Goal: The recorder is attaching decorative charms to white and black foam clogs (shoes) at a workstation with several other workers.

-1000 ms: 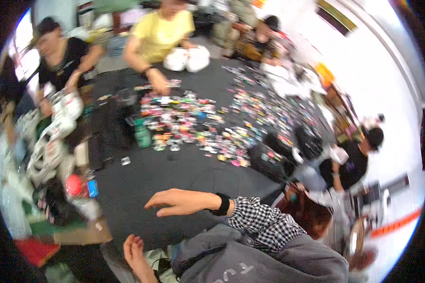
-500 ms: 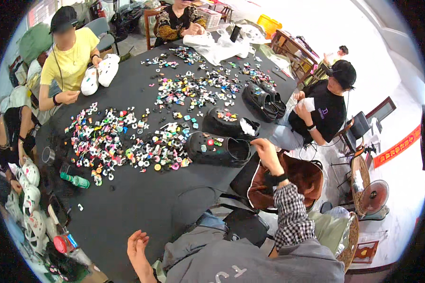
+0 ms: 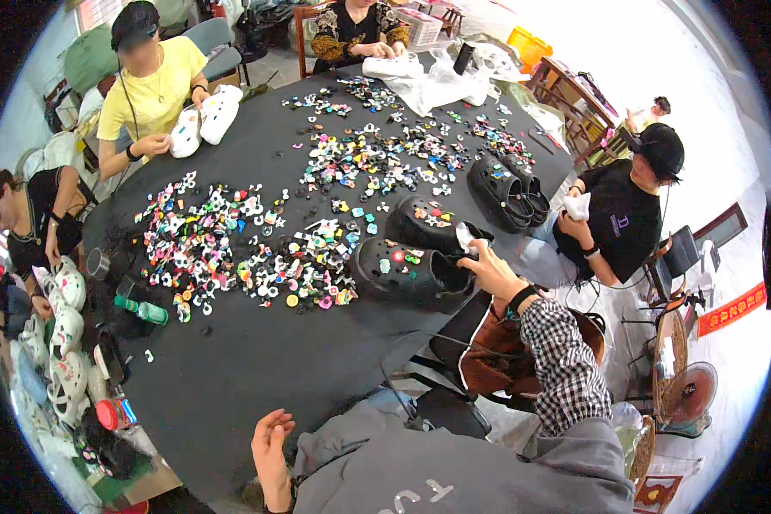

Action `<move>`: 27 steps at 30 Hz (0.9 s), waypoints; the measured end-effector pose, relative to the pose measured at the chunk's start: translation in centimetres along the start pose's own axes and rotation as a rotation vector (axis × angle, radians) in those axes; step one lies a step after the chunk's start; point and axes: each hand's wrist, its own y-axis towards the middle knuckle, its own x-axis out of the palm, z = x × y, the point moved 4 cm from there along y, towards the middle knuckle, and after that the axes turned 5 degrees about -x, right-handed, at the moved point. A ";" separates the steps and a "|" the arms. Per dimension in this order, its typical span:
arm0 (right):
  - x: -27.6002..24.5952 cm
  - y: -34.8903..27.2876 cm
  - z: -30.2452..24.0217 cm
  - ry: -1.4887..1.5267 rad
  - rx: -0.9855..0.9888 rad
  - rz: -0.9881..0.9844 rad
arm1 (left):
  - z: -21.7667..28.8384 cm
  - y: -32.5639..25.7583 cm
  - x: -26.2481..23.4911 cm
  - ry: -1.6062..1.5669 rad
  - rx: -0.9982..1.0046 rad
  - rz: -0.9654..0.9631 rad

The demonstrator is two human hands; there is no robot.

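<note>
Two black clogs with coloured charms on their toes stand on the dark table. My right hand [image 3: 499, 272] reaches over the opening of the near clog [image 3: 411, 276], thumb and forefinger apart. Its fingertips are at a white wad [image 3: 465, 237] in the far clog [image 3: 427, 224]; no firm hold on it shows. My left hand [image 3: 272, 454] hangs by the table's near edge, fingers loosely extended, holding nothing. Loose charms [image 3: 295, 265] lie in a wide heap left of the clogs.
Another pair of black clogs [image 3: 499, 193] stands farther back. More charms [image 3: 351, 158] spread across the table. A green bottle [image 3: 143, 310] lies at the left. Co-workers handle white shoes [image 3: 218, 116] around the table. A brown bag [image 3: 497, 351] is below its right edge.
My right hand has moved forward from beside the near clog to the white wad in the far clog. My left hand stays low by the table edge. The whole view has shifted slightly.
</note>
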 end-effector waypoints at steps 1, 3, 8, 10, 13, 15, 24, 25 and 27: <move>0.2 -0.2 0.6 0.001 -0.020 -0.006 | -0.2 -0.2 -0.1 -0.002 0.003 0.002; 0.3 -0.1 0.7 -0.030 -0.075 0.050 | -0.6 -0.5 -0.5 0.034 -0.002 0.019; 0.3 -0.5 -3.0 0.060 -0.054 -0.044 | -1.9 -1.7 -2.6 -0.019 0.019 0.056; -0.6 -0.8 -4.8 0.115 0.053 0.016 | -2.5 -1.9 -3.5 -0.039 0.019 0.076; -2.3 0.0 -7.9 0.143 0.117 0.056 | -3.2 -2.6 -4.9 -0.064 -0.001 0.118; -2.9 0.6 -8.9 0.176 0.101 0.167 | -3.1 -2.8 -5.7 -0.035 0.052 0.059; -15.1 1.7 -20.1 0.626 0.083 0.076 | -4.4 -6.2 -7.7 -0.040 0.130 -0.035; -16.6 1.9 -22.5 0.557 0.057 0.035 | -5.2 -6.7 -8.5 -0.081 0.117 -0.028; -19.3 2.3 -27.5 0.735 0.135 -0.115 | -6.5 -6.9 -10.0 -0.144 0.169 0.012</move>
